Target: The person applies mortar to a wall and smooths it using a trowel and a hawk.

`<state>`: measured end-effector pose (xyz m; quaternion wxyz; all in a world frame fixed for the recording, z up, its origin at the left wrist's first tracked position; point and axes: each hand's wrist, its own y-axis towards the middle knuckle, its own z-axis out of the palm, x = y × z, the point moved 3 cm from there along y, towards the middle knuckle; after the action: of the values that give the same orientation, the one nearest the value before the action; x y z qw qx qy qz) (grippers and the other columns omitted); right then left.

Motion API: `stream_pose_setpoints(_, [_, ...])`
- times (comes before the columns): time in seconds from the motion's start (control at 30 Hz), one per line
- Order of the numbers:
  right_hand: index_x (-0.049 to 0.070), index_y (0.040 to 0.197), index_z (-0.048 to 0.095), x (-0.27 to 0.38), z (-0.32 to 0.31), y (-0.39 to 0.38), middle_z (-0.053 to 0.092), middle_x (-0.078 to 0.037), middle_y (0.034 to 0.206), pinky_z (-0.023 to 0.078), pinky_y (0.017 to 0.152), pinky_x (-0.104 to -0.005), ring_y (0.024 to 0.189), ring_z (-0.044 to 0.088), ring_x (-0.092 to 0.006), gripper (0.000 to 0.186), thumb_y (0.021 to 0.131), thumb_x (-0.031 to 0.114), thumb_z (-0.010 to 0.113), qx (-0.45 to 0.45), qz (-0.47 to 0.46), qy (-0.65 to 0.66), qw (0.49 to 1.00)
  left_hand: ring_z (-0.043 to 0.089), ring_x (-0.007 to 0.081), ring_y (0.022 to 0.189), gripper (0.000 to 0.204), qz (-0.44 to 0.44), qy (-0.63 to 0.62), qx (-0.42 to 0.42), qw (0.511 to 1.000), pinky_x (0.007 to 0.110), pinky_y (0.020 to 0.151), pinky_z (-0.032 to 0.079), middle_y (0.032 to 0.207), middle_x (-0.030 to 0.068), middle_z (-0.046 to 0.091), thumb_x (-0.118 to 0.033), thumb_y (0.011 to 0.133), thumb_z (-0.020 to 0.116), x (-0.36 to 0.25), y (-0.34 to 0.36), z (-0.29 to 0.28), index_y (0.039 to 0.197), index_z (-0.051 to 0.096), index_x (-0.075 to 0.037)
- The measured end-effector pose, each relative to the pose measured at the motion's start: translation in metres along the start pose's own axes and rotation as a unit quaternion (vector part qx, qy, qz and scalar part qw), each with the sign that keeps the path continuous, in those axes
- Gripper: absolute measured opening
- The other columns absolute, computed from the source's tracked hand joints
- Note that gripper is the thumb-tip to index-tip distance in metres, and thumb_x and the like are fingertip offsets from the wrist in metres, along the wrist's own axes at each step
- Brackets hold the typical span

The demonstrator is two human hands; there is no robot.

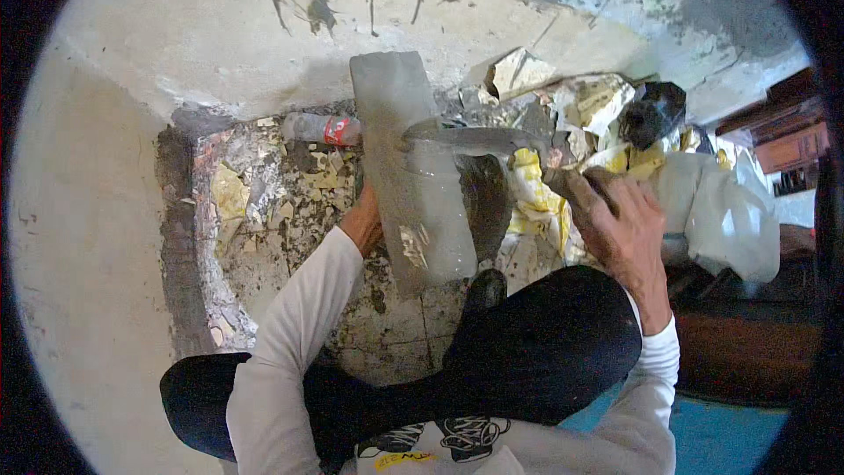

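A long grey slab [413,211], wet-looking and like a stone, stands tilted in front of me. My left hand [366,218] is at its left edge; the slab hides the fingers, so their grip does not show. Across the slab's face lies the dark blade of a large knife [475,137]. My right hand [620,224] is closed around the knife's handle end, right of the slab. Beside the slab's right edge is a dark brown rounded shape [486,207] whose kind I cannot tell. Crumpled yellow-and-white plastic [536,189] lies between it and my right hand.
A clear plastic bottle [321,129] with a red label lies by the wall, left of the slab. Flaked debris [255,193] covers the floor. At right are a black bundle [655,113], a whitish plastic bag [725,211] and brown wooden furniture [738,352]. My bent legs [545,343] are close below.
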<state>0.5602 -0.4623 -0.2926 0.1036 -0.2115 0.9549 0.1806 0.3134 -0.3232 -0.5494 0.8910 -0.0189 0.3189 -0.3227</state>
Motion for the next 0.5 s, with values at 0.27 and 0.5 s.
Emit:
stream_pose_setpoints(0.27, [0.016, 0.118, 0.067, -0.020, 0.042, 0.000, 0.061, -0.006, 0.105, 0.059, 0.072, -0.0386, 0.092, 0.069, -0.0257, 0.036, 0.083, 0.018, 0.073, 0.053, 0.032, 0.042, 0.997, 0.059, 0.0304, 0.127, 0.059, -0.047, -0.005, -0.033, 0.998, 0.050, 0.109, 0.049, 0.138, 0.0122, 0.061, -0.056, 0.106, 0.041, -0.057, 0.008, -0.045, 0.143, 0.052, -0.012])
stream_pose_setpoints(0.5, [0.008, 0.110, 0.065, 0.030, 0.170, 0.038, 0.059, -0.005, 0.114, 0.058, 0.072, -0.0319, 0.096, 0.065, -0.0222, 0.026, 0.085, 0.015, 0.065, 0.112, -0.147, -0.082, 0.979, 0.058, 0.0305, 0.128, 0.060, -0.039, -0.015, -0.047, 0.998, 0.050, 0.110, 0.048, 0.139, 0.0120, 0.060, -0.057, 0.105, 0.040, -0.051, 0.020, -0.040, 0.143, 0.052, -0.012])
